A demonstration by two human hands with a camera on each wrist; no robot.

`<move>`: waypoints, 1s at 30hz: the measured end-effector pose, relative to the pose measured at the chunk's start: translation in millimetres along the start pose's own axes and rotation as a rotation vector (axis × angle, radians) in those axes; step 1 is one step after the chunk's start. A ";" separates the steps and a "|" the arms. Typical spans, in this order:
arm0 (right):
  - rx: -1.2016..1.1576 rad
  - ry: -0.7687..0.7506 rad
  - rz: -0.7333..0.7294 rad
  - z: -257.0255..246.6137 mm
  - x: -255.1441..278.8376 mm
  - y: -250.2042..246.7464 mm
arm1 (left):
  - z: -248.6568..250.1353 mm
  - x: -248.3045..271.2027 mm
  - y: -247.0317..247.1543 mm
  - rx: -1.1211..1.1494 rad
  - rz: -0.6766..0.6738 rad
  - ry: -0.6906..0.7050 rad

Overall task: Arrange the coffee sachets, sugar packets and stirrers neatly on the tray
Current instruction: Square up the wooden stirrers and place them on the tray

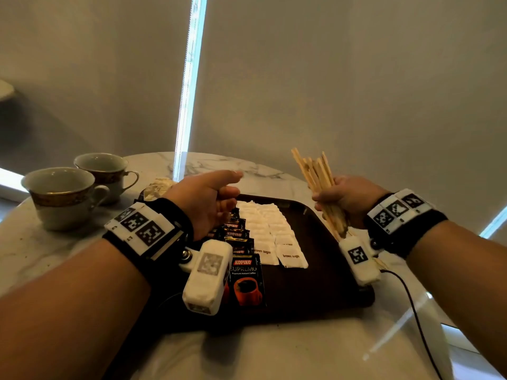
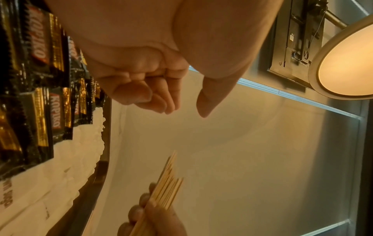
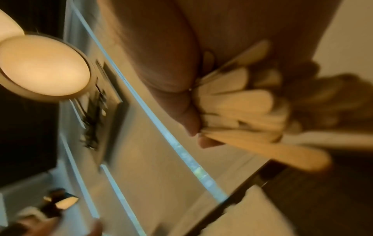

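Observation:
A dark tray (image 1: 323, 283) lies on the marble table. On it sits a column of overlapping black coffee sachets (image 1: 247, 281) (image 2: 40, 99), and beside them two columns of white brown-sugar packets (image 1: 274, 231) (image 2: 66, 172). My right hand (image 1: 345, 198) grips a fanned bundle of wooden stirrers (image 1: 318, 176) (image 2: 167, 185) (image 3: 238, 103) upright above the tray's right side. My left hand (image 1: 216, 198) (image 2: 161, 89) hovers over the sachets, its fingers curled, its thumb out, holding nothing.
Two gold-banded cups (image 1: 65, 196) (image 1: 107, 171) stand at the table's back left. A crumpled wrapper (image 1: 159, 187) lies by the tray's far left corner. A black cable (image 1: 411, 305) runs from my right wrist over the table edge. Window blinds rise behind the table.

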State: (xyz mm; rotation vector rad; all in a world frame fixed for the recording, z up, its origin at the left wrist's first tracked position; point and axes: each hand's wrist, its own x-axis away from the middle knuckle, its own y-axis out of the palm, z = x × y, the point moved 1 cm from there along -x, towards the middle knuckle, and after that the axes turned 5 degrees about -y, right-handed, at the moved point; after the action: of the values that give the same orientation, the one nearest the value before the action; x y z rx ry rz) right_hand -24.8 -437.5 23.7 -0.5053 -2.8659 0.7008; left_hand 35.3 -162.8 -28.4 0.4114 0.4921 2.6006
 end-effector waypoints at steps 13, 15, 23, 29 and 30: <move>-0.424 -0.172 -0.731 -39.8 57.9 112.6 | -4.1 22.4 16.7 -0.112 -0.275 0.214; -0.460 -0.170 -0.689 -36.7 55.2 116.1 | -2.7 20.5 16.3 -0.116 -0.198 0.236; -0.439 -0.192 -0.619 -11.2 56.8 116.9 | -1.6 20.3 20.8 0.118 -0.037 0.289; -0.464 -0.222 -0.615 -0.2 62.2 117.7 | -7.6 18.1 24.7 0.108 -0.143 0.307; -0.467 -0.224 -0.609 1.9 62.7 117.1 | -9.0 18.9 25.8 0.102 -0.167 0.313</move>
State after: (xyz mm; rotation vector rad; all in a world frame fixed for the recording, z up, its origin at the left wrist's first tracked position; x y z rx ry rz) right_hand -50.1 -318.3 -29.2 0.4298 -3.1221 -0.0181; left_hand 6.2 -177.4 -22.1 -0.0091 0.7336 2.4915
